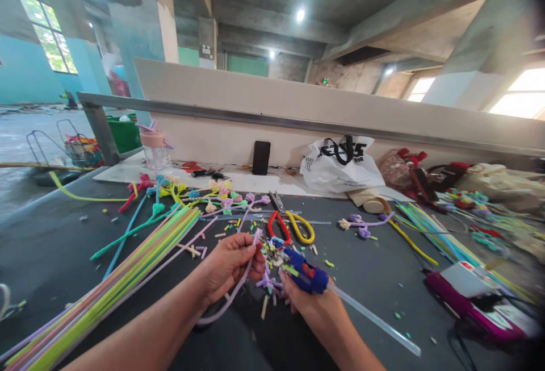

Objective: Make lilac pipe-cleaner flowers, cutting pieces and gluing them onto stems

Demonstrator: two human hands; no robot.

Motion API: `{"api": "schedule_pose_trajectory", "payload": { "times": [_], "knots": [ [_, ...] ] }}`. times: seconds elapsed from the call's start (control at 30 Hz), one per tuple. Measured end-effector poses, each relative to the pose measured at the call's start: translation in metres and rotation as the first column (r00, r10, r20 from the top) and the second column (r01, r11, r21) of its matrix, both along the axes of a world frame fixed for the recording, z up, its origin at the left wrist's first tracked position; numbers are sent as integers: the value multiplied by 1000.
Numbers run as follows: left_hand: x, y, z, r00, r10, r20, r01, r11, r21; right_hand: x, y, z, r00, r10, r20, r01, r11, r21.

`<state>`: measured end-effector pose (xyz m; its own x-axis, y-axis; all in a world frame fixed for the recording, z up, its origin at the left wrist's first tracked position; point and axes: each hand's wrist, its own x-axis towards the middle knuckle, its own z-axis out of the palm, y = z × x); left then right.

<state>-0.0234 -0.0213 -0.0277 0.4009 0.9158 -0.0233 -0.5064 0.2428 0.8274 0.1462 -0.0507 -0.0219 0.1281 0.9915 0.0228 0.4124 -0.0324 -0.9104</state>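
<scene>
My left hand (232, 266) pinches a lilac pipe cleaner (237, 297), whose long end curves down below the wrist. Wrapped around a blue hot glue gun (310, 271) is my right hand (304, 297); a long translucent glue stick (374, 320) juts from the gun's rear toward the lower right. The gun's nozzle end is close to the left fingertips, and I cannot tell whether it touches the pipe cleaner. Under and between the hands lie purple pipe-cleaner pieces (269, 281). Just beyond them rest scissors (279, 228) with red and yellow handles.
A bundle of coloured pipe cleaners (114, 283) stretches along the left. Finished pipe-cleaner flowers (221, 192) lie behind it. Along the back stand a drinking cup (155, 149), a phone (261, 158) and a white plastic bag (340, 166). A magenta device (472, 308) with a cord sits at right.
</scene>
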Motion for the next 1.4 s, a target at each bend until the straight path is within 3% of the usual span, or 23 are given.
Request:
{"api": "schedule_pose_trajectory", "payload": {
  "times": [0.23,0.6,0.83,1.03,1.17,1.27,1.4],
  "knots": [
    [1,0,-2,999,-6,-38,6,1000,7,0,0,3,998,-44,41,45,999,-21],
    [-2,2,-2,1000,17,-6,-17,1000,-7,2,1,2,1000,21,-3,-21,997,-78],
    [-4,1,1,999,-23,46,27,997,-71,0,-5,15,999,-50,-19,51,998,46],
    [-8,3,2,990,-48,129,68,986,-153,10,1,5,999,-15,-50,18,998,53],
    [-9,4,0,983,-38,177,78,972,-224,25,4,6,996,74,52,-80,991,109],
    [-10,5,-2,982,-33,185,79,965,-251,48,3,12,967,96,237,-134,979,151],
    [-10,3,-4,988,-63,138,92,973,-213,90,4,11,786,56,616,-204,963,174]
  ]
}}
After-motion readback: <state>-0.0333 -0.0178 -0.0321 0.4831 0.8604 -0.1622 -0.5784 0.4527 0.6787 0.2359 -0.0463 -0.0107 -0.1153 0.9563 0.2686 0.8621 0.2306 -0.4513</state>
